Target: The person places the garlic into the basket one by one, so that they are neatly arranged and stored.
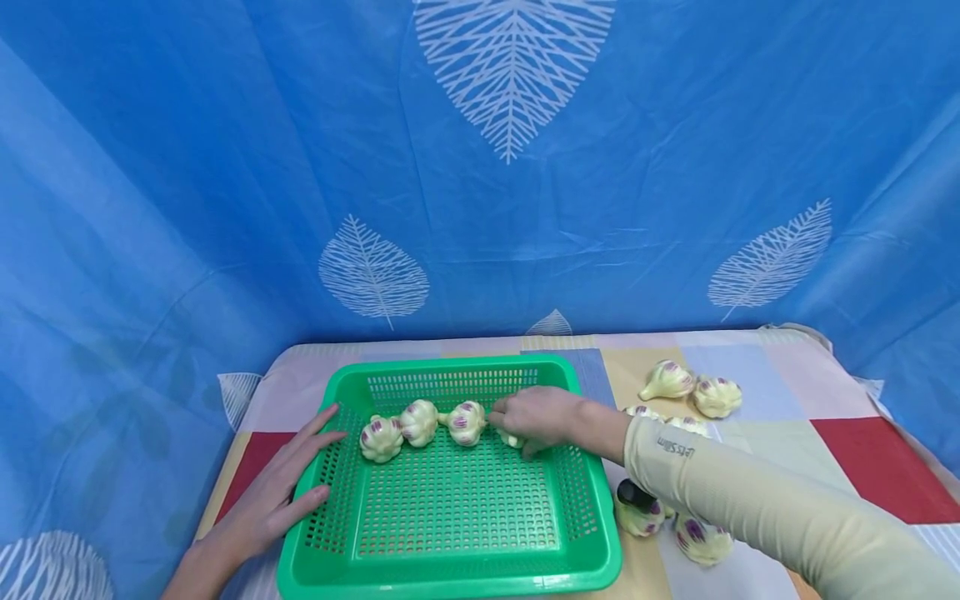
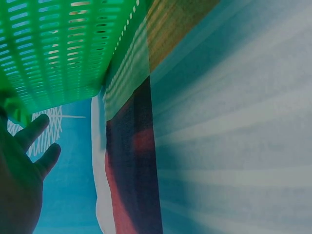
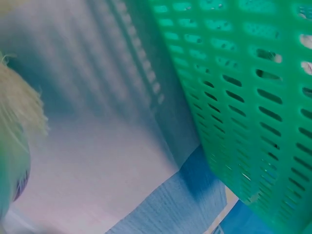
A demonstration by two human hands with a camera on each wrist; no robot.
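close by, the near edge of the green basket [image 1: 450,585] sits on the tabletop [image 1: 765,454]. the left hand [image 1: 264,504] is spread out, with its fingers on the basket's left rim. on the right, two garlic bulbs [image 1: 702,542] lie by the sleeve [image 1: 697,462]. a bit farther, the right hand [image 1: 543,414] is down inside the basket and seems to pinch one garlic bulb [image 1: 512,438], mostly hidden under the fingers. just left of it, three more bulbs [image 1: 467,423] sit in a row. if the hand pushes left, i think it could bump the row and make the round bulbs roll. the sleeve could also knock the bulbs under it. if the left hand leans hard, the basket might slide. farther back, two bulbs [image 1: 692,387] lie together before the blue curtain [image 1: 480,275].
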